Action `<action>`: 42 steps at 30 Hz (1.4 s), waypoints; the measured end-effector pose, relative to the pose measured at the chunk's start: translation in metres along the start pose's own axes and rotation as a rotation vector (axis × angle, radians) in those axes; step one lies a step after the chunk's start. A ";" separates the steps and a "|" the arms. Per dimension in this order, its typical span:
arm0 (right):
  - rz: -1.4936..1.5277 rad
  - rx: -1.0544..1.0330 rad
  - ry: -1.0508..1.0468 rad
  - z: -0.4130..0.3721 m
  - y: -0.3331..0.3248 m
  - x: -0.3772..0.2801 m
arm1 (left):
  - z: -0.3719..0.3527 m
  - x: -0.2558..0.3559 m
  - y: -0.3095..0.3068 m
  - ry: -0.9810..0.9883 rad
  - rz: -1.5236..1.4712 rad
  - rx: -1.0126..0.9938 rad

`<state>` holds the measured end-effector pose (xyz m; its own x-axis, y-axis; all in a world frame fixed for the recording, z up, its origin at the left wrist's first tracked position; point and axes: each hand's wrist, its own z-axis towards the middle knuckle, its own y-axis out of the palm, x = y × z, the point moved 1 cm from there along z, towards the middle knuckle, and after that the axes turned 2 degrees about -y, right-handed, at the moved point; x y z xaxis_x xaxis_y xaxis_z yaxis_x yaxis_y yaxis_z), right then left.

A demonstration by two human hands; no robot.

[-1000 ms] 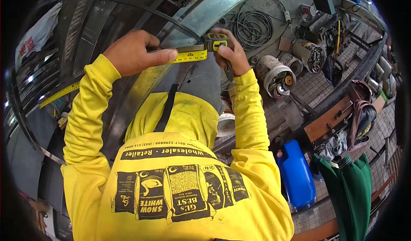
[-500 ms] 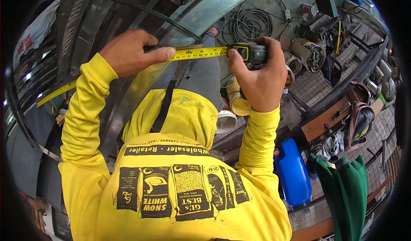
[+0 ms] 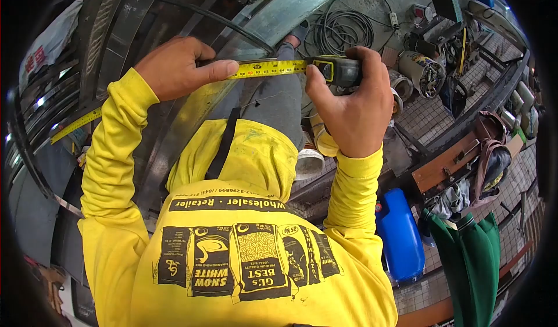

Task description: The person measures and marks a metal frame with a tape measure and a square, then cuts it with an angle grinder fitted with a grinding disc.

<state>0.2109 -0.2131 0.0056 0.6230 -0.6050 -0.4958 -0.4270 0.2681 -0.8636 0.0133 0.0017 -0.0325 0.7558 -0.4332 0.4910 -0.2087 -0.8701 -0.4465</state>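
A tape measure with a dark case sits in my right hand, thumb on its near side and fingers curled over the far end. Its yellow blade stretches left from the case to my left hand. There the thumb presses on the blade, and the other fingers are mostly hidden under it. Beyond my left hand, another length of yellow blade shows at the far left. A dark metal bar lies just behind the blade near my left thumb.
Long metal profiles lie at upper left. A coiled black cable rests on the floor ahead. To the right are a bucket of metal pieces, a blue jug, a wooden board and a green garment.
My right hand and the tape case have shifted very slightly, with the case a little left and lower on its left end. The left hand keeps its hold, almost unmoved.
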 end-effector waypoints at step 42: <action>0.083 -0.007 -0.192 -0.044 -0.029 -0.166 | -0.149 -0.012 -0.059 0.403 -0.405 0.289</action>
<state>0.0913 -0.1536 0.1168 0.6987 -0.4266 -0.5742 -0.4864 0.3053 -0.8187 -0.0759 0.0237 0.0991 0.4351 -0.1862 0.8809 0.2627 -0.9095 -0.3221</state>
